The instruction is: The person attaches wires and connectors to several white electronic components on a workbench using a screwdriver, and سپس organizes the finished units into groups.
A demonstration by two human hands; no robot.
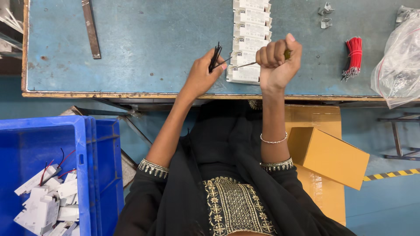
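Note:
My left hand pinches a small bundle of black wires above the near edge of the blue-grey table. My right hand is fisted around a screwdriver with a yellowish handle, its thin shaft pointing left toward the wires. Between and behind both hands runs a column of white rectangular modules, stacked from the near edge toward the far side. The nearest white module lies just below the screwdriver tip.
A bundle of red wires lies right of the modules, next to a clear plastic bag. A metal bar rests at the table's left. Small metal clips sit at the back. Blue bin with white modules at lower left; cardboard boxes right.

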